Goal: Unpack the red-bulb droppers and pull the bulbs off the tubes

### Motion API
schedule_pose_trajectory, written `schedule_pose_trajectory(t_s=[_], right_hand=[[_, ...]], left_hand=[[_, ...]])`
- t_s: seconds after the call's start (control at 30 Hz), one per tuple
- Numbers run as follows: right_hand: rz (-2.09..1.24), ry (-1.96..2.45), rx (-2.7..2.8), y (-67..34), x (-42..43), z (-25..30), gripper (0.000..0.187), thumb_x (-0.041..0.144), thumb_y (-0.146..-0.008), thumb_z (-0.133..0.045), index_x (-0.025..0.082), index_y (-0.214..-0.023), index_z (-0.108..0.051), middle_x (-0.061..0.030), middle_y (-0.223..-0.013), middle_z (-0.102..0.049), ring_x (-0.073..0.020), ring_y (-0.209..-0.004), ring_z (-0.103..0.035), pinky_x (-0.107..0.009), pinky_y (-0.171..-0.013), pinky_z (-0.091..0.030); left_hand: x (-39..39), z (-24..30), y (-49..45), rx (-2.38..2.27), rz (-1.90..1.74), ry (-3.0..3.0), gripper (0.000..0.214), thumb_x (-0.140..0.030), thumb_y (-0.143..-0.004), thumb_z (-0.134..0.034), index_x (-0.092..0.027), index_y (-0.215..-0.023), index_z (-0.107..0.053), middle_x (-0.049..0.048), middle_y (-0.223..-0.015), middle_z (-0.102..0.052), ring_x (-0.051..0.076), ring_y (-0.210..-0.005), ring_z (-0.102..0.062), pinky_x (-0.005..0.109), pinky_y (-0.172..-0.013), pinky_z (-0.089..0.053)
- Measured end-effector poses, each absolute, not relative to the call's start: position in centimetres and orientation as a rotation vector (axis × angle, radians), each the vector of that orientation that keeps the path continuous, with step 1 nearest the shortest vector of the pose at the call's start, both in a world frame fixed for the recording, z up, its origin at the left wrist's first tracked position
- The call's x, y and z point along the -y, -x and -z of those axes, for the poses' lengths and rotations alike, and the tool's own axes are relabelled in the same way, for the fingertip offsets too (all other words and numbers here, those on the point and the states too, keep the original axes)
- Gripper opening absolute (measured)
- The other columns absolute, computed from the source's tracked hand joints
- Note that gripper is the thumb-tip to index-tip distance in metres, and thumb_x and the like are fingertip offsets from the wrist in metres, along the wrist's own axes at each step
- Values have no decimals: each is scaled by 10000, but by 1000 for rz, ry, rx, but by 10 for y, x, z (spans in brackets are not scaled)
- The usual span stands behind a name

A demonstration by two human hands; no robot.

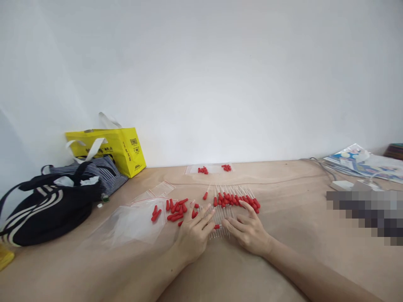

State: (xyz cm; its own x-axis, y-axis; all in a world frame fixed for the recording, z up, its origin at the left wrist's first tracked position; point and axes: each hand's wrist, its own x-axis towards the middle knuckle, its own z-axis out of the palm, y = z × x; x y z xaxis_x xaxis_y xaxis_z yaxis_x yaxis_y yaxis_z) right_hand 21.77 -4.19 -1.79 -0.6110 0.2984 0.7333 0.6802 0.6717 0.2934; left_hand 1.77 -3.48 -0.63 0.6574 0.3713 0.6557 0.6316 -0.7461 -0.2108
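Observation:
My left hand is closed at thumb and forefinger on a red rubber dropper bulb, its other fingers spread over the table. Facing it, my right hand pinches with its fingertips at the bulb's other side, seemingly on a thin glass tube that is mostly hidden. Beneath and between both hands lies a row of clear glass dropper tubes. Just beyond, a row of droppers with red bulbs fitted points away from me. Loose red bulbs are heaped left of my left hand.
Clear zip bags lie flat at the left. Another bag with red-bulbed droppers sits by the wall. A black bag, a striped bag and a yellow bag stand left. Papers and a white power strip are right.

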Motion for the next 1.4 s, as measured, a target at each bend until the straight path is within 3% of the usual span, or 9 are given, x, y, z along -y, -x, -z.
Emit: schedule_pose_trajectory(t_s=[0.2, 0.43, 0.57, 0.67, 0.77, 0.87, 1.07, 1.4], right_hand=[[755, 697, 2229, -219, 41, 22, 287, 94, -842, -334, 207, -930, -583, 22, -674, -627, -88, -527, -468, -457, -1002, -205], [670, 940, 2097, -255, 35, 25, 323, 66, -817, -355, 238, -972, -580, 11, -772, -661, -92, -624, -551, -447, -984, -185], [533, 1118, 1992, -253, 31, 22, 299, 88, -815, -353, 217, -902, -609, -7, -791, -655, -101, -679, -558, -342, -860, -265], [504, 1152, 2016, -239, 34, 18, 260, 150, -826, -375, 199, -819, -630, -18, -685, -630, -115, -640, -529, -295, -696, -265], [440, 1214, 2021, -231, 37, 17, 256, 191, -833, -380, 198, -804, -634, -13, -618, -625, -115, -589, -515, -290, -649, -234], [313, 1306, 1997, -228, 38, 19, 239, 198, -821, -387, 216, -824, -626, -7, -674, -655, -111, -603, -544, -280, -652, -234], [49, 1437, 1946, -219, 31, 26, 237, 160, -776, -366, 187, -858, -587, -18, -732, -658, -132, -636, -573, -260, -624, -289], [302, 1471, 2024, -212, 30, 28, 280, 103, -741, -421, 225, -893, -623, -39, -746, -625, -160, -722, -556, -280, -641, -269]], left_hand=[[36, 7, -16, 766, 756, 2489, 249, -106, -785, -376, -204, -819, -603, 21, -1134, -585, 212, -1163, -421, 565, -1022, -5], [32, -1, 15, 1017, 680, 2432, 254, -103, -807, -363, -198, -794, -598, 60, -1132, -580, 249, -1129, -446, 601, -958, -164], [28, -4, 22, 1148, 900, 2415, 211, -220, -840, -401, -220, -886, -608, 63, -924, -612, 210, -927, -543, 423, -844, -395], [24, -9, 23, 1400, 1100, 2435, 228, -247, -835, -392, -207, -939, -590, 44, -808, -568, 160, -745, -555, 299, -677, -460], [18, -17, 34, 1751, 1202, 2420, 203, -298, -789, -441, -195, -926, -549, 13, -746, -561, 134, -612, -541, 257, -564, -454], [13, -23, 51, 2018, 1237, 2302, 161, -349, -733, -484, -195, -783, -482, -21, -645, -543, 132, -563, -531, 245, -534, -436], [4, -22, 70, 2119, 1001, 2214, 213, -388, -698, -481, -212, -638, -379, -48, -561, -520, 132, -528, -520, 231, -519, -371], [-1, -27, 77, 2106, 869, 2090, 271, -434, -750, -407, -211, -600, -375, -37, -532, -503, 137, -521, -504, 225, -513, -332]])
